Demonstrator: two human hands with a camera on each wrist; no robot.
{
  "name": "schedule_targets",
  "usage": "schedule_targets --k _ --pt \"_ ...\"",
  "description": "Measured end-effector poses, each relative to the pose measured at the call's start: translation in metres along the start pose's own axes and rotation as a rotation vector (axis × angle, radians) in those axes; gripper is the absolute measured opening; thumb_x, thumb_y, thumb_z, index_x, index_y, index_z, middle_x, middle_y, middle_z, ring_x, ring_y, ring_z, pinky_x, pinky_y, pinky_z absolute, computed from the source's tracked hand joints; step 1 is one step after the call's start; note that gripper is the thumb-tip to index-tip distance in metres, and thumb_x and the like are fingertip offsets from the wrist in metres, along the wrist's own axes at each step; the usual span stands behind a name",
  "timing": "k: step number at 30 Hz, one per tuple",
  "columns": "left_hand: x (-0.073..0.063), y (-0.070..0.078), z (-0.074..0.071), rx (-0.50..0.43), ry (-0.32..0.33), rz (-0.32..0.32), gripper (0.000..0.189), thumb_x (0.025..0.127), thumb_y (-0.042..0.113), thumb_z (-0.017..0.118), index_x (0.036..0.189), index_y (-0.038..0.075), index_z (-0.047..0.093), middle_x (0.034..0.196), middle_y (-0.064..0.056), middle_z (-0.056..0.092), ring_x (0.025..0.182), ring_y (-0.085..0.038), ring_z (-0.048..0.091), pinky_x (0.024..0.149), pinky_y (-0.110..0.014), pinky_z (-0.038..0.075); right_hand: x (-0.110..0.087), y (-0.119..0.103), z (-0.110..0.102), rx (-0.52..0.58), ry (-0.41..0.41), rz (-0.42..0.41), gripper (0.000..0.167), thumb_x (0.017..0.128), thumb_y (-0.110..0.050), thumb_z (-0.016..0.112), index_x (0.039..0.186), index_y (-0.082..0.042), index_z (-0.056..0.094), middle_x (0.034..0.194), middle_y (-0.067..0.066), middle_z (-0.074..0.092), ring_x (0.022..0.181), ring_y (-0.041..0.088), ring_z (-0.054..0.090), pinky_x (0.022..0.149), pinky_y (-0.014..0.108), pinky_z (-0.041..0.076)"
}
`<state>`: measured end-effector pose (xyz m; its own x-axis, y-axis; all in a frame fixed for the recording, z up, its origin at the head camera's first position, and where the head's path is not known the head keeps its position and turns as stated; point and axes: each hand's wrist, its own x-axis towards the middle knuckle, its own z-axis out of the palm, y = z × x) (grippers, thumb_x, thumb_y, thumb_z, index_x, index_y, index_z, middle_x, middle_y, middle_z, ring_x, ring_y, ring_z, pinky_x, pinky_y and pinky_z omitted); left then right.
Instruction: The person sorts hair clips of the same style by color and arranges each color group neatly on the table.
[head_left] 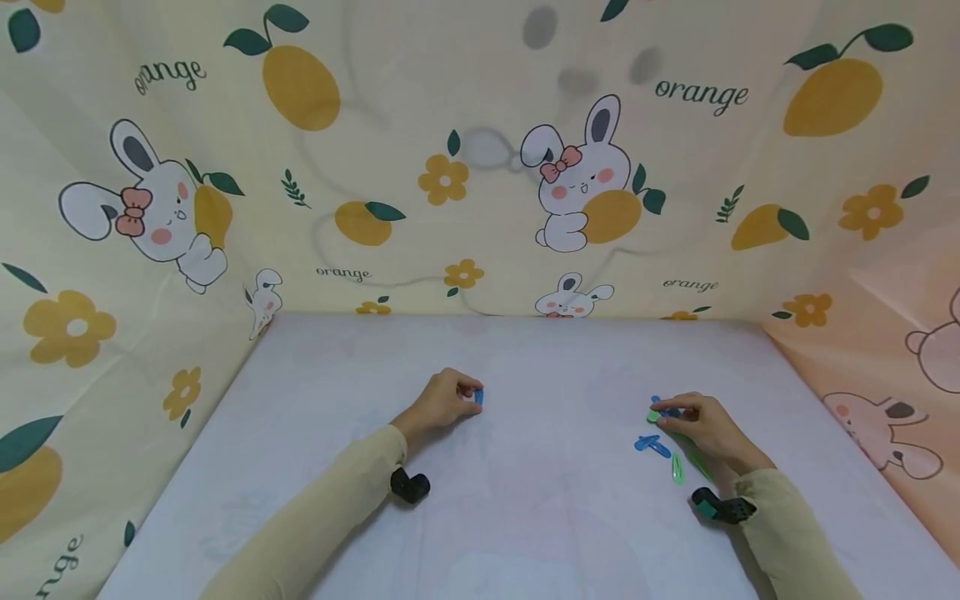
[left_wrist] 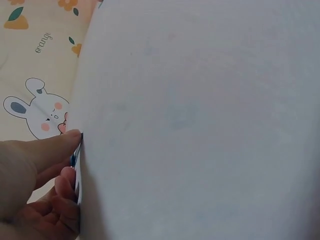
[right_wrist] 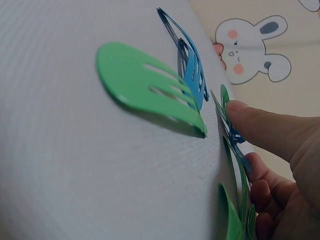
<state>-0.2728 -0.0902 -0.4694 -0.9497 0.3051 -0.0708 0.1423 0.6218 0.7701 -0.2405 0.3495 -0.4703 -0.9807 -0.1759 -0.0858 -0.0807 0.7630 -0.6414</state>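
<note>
My left hand (head_left: pixel 441 402) pinches a blue hair clip (head_left: pixel 479 397) between thumb and fingers at the table's middle; in the left wrist view only a sliver of that clip (left_wrist: pixel 74 160) shows. At the right, my right hand (head_left: pixel 703 427) is over a small group of snap hair clips, with a green hair clip (head_left: pixel 652 416) at its thumb and fingertips. Blue clips (head_left: pixel 664 410) lie just behind those fingers. Nearer to me are crossed blue clips (head_left: pixel 652 447) and a green clip (head_left: pixel 678 468). Another green clip (head_left: pixel 697 458) is partly under the hand.
The white table (head_left: pixel 555 500) is backed by a printed cloth (head_left: pixel 465 100) with rabbits and oranges. More cloth hangs at both sides. Black cameras (head_left: pixel 409 486) are strapped at the wrists.
</note>
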Motion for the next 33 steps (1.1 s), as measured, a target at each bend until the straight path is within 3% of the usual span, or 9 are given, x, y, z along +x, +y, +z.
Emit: schedule_targets --k 10,25,33 --pt "0.0006 -0.0010 -0.0031 -0.016 -0.019 0.017 0.041 0.083 0.009 0.082 0.122 0.003 0.072 0.091 -0.005 0.063 0.079 -0.013 0.051 0.071 -0.023 0.043 -0.0001 0.0015 -0.0006 0.006 0.000 0.002 0.034 0.095 -0.018 0.071 0.126 -0.005 0.070 0.131 0.023 0.059 0.110 0.028 0.047 0.086 0.031 0.040" --pt "0.0004 -0.0006 -0.0078 -0.057 -0.049 -0.004 0.040 0.084 0.011 0.081 0.122 0.004 0.072 0.097 -0.006 0.064 0.085 -0.015 0.054 0.077 -0.025 0.046 0.0016 0.0049 0.0012 0.002 0.008 0.000 0.034 0.094 -0.021 0.072 0.125 -0.007 0.071 0.130 0.021 0.060 0.107 0.025 0.047 0.085 0.029 0.040" --pt "0.0040 0.0048 -0.0098 -0.091 -0.039 -0.002 0.037 0.089 0.015 0.077 0.123 0.004 0.070 0.101 -0.008 0.066 0.088 -0.015 0.060 0.078 -0.026 0.051 0.0010 0.0029 -0.0002 0.005 0.011 -0.007 0.033 0.095 -0.021 0.071 0.125 -0.006 0.071 0.131 0.022 0.060 0.107 0.026 0.048 0.085 0.029 0.041"
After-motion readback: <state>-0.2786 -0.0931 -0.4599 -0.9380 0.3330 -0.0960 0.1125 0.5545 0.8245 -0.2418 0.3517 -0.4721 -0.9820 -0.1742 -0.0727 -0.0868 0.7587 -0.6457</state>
